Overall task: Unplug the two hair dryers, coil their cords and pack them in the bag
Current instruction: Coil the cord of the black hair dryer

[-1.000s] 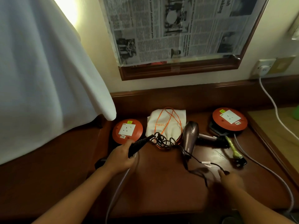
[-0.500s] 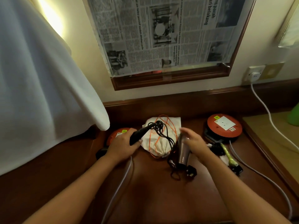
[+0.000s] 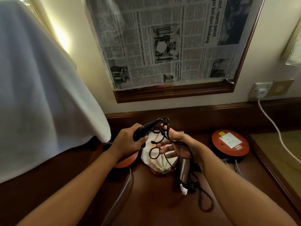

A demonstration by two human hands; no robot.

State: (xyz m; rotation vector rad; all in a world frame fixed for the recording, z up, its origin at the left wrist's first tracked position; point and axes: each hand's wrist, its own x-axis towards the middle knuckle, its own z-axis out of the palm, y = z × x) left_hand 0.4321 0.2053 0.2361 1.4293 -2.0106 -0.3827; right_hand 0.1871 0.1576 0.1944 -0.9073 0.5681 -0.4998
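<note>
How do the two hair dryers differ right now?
The black dryer is lifted off the desk, gripped by the left hand; the bronze dryer lies on the desk, in no hand. The black dryer's cord loops over the right hand; the bronze dryer's cord trails loose on the desk. Neither is in the bag.

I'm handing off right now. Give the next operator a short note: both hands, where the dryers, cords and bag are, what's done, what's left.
Left hand: grips the black hair dryer by its handle, held above the desk.
Right hand: fingers spread, loops of the black cord draped over them; coiling under way.
Bronze hair dryer: lies on the desk, its cord loose beside it, uncoiled.
White drawstring bag: on the desk under the hands, nothing packed in it as far as shows.
No dryer cord visibly leads to the right orange socket reel.
Left: finish this coil, coil the other cord, bag both dryers.
</note>
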